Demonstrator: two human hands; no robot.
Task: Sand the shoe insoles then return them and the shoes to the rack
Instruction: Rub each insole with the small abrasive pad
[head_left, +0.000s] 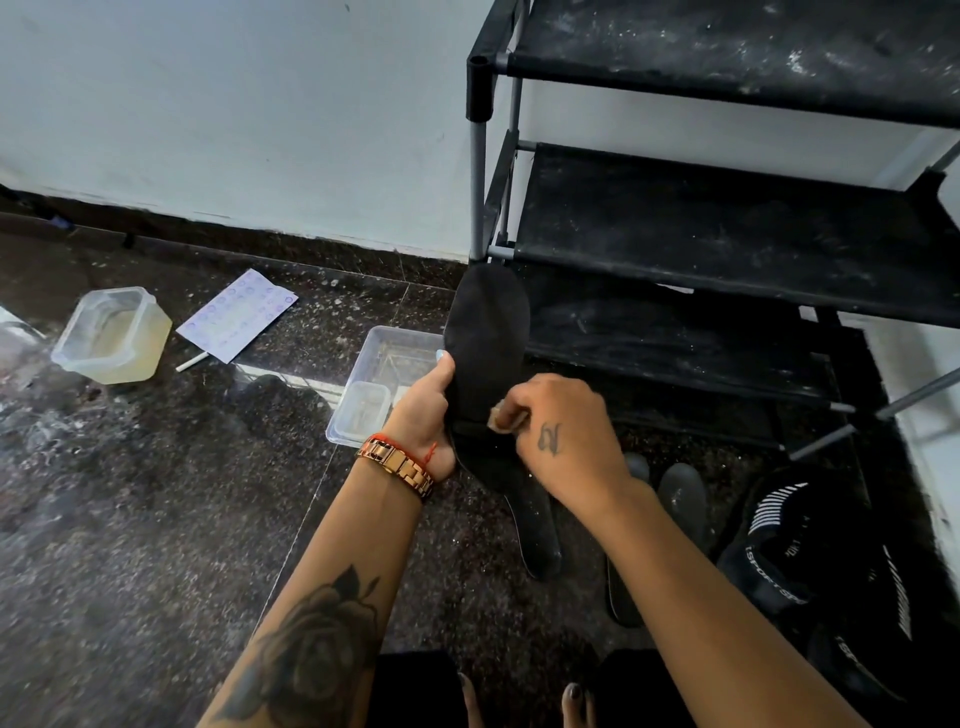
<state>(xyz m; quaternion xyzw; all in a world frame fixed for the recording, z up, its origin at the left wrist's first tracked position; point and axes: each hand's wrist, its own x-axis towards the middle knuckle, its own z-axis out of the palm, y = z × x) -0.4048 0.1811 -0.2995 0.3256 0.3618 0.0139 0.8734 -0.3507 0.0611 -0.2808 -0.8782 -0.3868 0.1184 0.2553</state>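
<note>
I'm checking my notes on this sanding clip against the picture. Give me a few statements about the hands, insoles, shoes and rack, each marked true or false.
1. The left hand holds a black insole upright. True.
2. The right hand is empty. False: its fingers pinch a small piece of sandpaper against the insole.
3. The black shoes sit on the rack's middle shelf. False: they are on the floor beside the rack, and the shelves in view hold nothing.
4. More insoles lie on the floor under the right arm. True.
5. A clear plastic tray lies left of the held insole. True.
</note>
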